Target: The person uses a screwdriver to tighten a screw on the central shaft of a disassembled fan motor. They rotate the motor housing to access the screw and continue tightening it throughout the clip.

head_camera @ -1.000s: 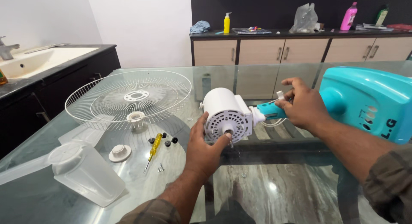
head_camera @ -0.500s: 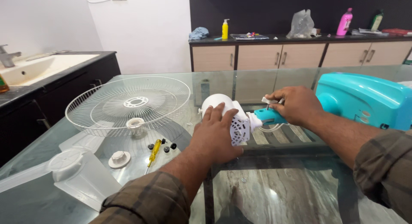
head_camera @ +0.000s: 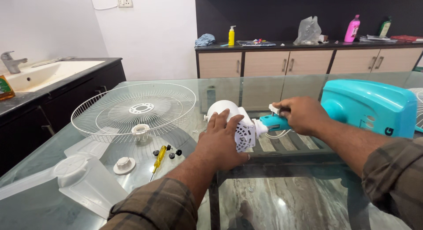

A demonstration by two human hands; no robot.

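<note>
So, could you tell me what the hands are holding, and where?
Left hand grips the white plastic fan motor housing on top; right hand holds its teal neck.

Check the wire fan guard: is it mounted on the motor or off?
Off. The wire guard lies flat on the glass table, apart from the white motor under the left hand.

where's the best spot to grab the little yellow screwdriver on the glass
Probably the yellow handle of the screwdriver, pinched across its sides from above. It lies flat on the glass table with black screws beside the handle end, so come straight down.
</note>
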